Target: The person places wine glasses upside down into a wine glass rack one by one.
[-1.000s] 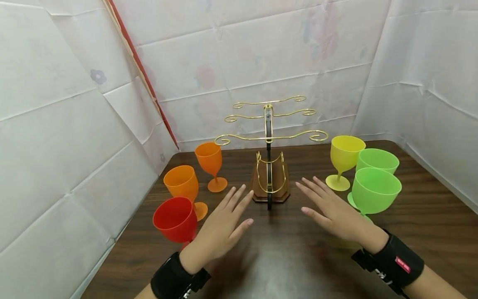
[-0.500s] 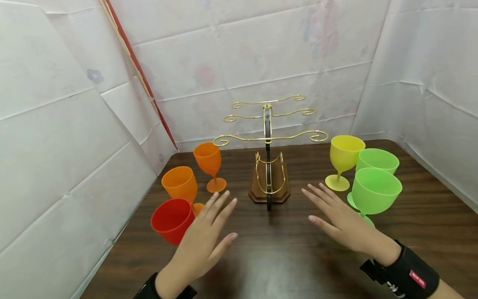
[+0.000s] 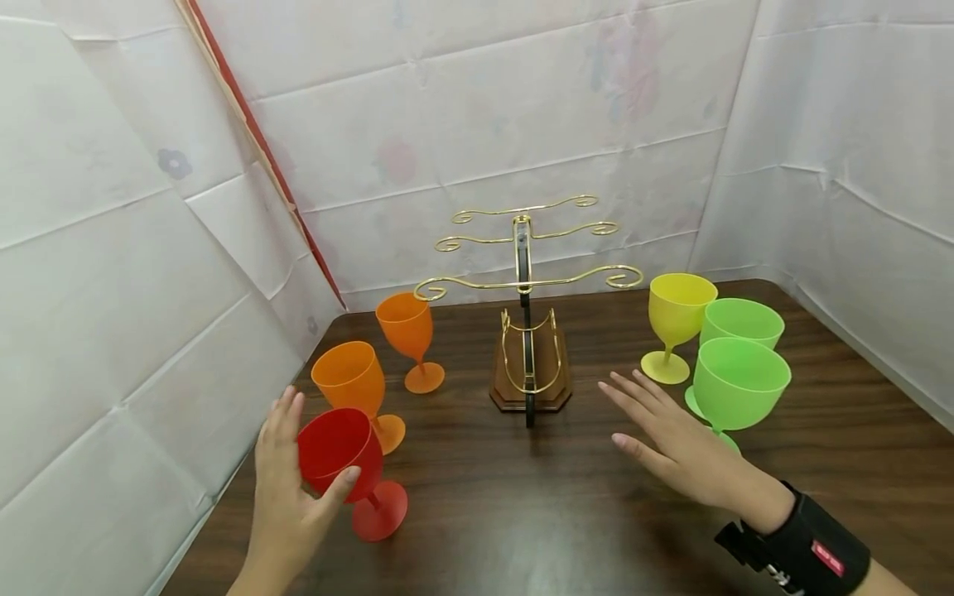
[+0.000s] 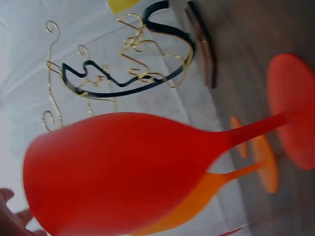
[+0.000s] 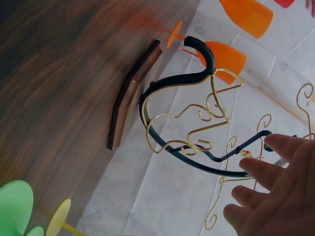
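A red goblet stands at the front left of the table, and its bowl fills much of the left wrist view. My left hand is beside that bowl. Its fingers extend along the far left side and the thumb overlaps the front, the hand spread rather than closed. My right hand hovers over the right half of the table with straight fingers, holding nothing. Nearest to it are a light green goblet and a yellow goblet. Between the hands, farther back, stands a gold and black wire rack on a wooden base.
Two orange goblets, a nearer one and a farther one, stand behind the red one. Another green goblet is behind the front green one. White sheeting hangs around the dark wooden table.
My left hand has moved left, from in front of the goblets to the red goblet's outer side. My right hand has drawn back slightly. The view has shifted a little.
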`<state>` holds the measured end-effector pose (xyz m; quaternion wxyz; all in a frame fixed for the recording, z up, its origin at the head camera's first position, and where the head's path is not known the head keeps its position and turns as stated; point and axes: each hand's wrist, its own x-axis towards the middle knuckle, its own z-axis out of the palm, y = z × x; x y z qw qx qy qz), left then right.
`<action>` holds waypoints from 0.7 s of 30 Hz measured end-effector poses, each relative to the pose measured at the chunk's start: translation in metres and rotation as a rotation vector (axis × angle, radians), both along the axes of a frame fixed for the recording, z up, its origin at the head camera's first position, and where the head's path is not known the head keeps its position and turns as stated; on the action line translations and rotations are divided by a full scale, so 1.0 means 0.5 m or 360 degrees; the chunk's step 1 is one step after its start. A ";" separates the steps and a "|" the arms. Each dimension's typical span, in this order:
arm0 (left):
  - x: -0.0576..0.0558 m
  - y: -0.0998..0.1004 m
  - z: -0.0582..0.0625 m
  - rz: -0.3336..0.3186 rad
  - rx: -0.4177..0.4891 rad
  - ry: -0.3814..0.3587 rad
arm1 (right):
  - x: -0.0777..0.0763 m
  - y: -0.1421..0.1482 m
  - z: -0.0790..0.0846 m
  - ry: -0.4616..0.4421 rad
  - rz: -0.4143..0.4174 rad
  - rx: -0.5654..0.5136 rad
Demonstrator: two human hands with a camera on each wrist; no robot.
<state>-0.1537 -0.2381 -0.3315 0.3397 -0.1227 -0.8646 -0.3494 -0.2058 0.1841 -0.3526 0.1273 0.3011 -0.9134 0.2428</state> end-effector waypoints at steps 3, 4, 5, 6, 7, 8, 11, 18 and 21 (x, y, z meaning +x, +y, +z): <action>0.004 -0.005 -0.015 0.0075 0.0306 -0.0244 | -0.001 0.000 -0.003 -0.0011 -0.0007 -0.0004; 0.004 -0.006 -0.021 0.0075 0.0412 -0.0303 | -0.001 0.000 -0.003 -0.0015 -0.0007 -0.0007; 0.004 -0.007 -0.026 0.0068 0.0514 -0.0354 | -0.001 0.001 -0.004 -0.0019 -0.0006 -0.0009; 0.002 -0.008 -0.031 0.0065 0.0601 -0.0402 | -0.001 0.000 -0.005 -0.0023 -0.0006 -0.0010; 0.002 -0.008 -0.035 0.0063 0.0671 -0.0442 | -0.002 0.000 -0.006 -0.0023 -0.0003 -0.0011; 0.000 -0.009 -0.041 0.0040 0.0742 -0.0466 | -0.002 0.000 -0.006 -0.0024 -0.0003 -0.0009; -0.004 -0.008 -0.056 0.0010 0.0914 -0.0604 | -0.002 0.000 -0.008 -0.0028 -0.0005 -0.0010; -0.014 0.003 -0.083 -0.0034 0.1218 -0.0900 | -0.002 0.003 -0.008 -0.0025 -0.0009 -0.0018; -0.014 0.008 -0.087 -0.0051 0.1304 -0.0848 | -0.003 0.005 -0.009 -0.0033 -0.0016 -0.0021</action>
